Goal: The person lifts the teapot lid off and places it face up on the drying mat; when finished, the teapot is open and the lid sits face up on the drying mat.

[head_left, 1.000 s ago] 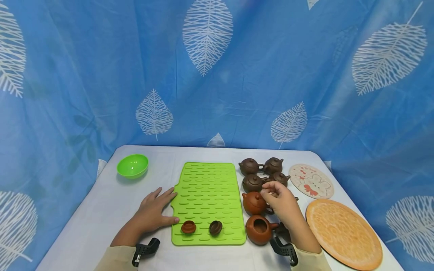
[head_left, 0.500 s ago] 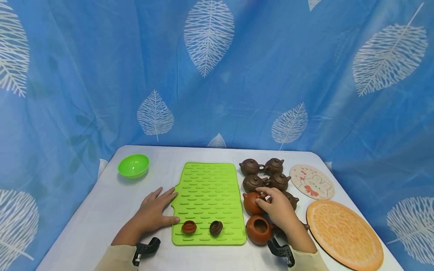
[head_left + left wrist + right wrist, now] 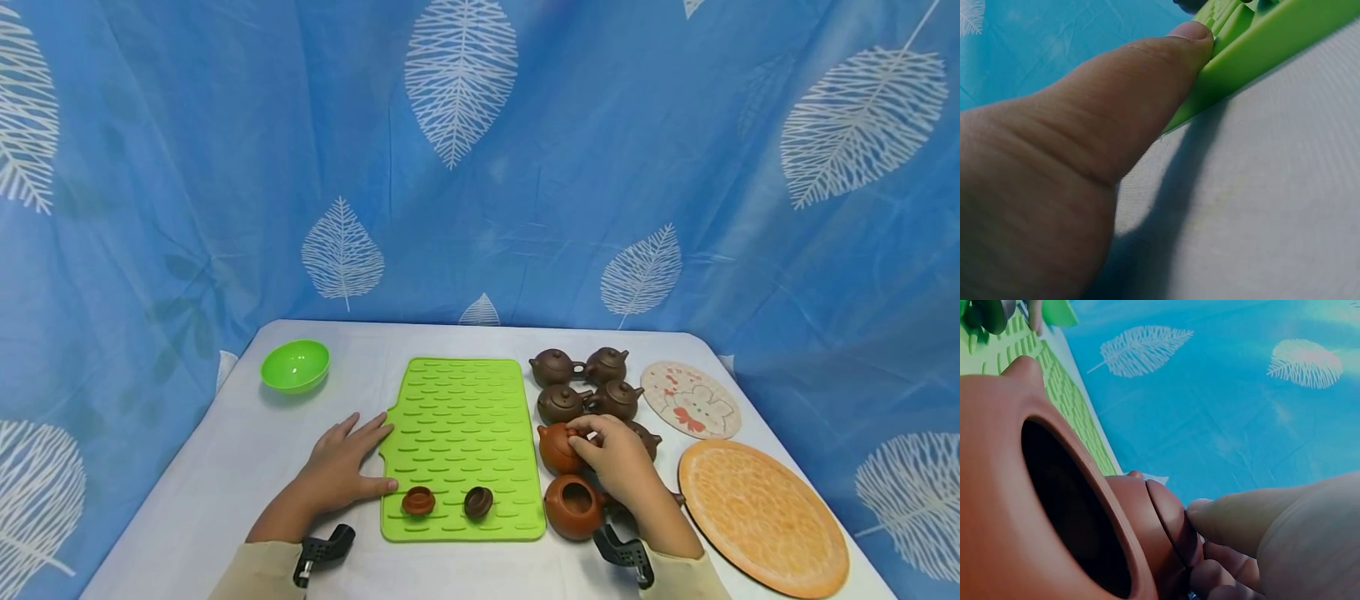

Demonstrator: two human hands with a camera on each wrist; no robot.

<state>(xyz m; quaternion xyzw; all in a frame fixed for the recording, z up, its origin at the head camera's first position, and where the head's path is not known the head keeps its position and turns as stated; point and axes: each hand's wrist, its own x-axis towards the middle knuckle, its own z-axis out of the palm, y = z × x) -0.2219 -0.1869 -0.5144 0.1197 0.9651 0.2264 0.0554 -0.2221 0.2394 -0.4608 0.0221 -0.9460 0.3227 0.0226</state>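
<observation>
My right hand (image 3: 626, 458) is over a reddish-brown teapot (image 3: 553, 450), thumb and fingers pinching the knob of its lid (image 3: 1175, 528). In the right wrist view a thin dark seam runs between lid and pot. Just nearer stands a second reddish teapot (image 3: 561, 518) with its mouth uncovered. My left hand (image 3: 337, 468) lies with fingers spread at the left edge of a green ridged mat (image 3: 465, 433); its thumb (image 3: 1172, 56) touches the mat's edge. A reddish lid (image 3: 417, 502) and a dark brown lid (image 3: 477, 503) lie on the mat's near end.
Several dark brown teapots, one at the back (image 3: 552, 368), stand close together beyond and beside my right hand. Further right lie a round rabbit-print mat (image 3: 701, 408) and a round orange-tan board (image 3: 763, 518). A green bowl (image 3: 295, 367) stands at the back left.
My right hand has moved slightly left and down from above the teapots onto the reddish teapot's lid, and now pinches its knob. The left hand has stayed put.
</observation>
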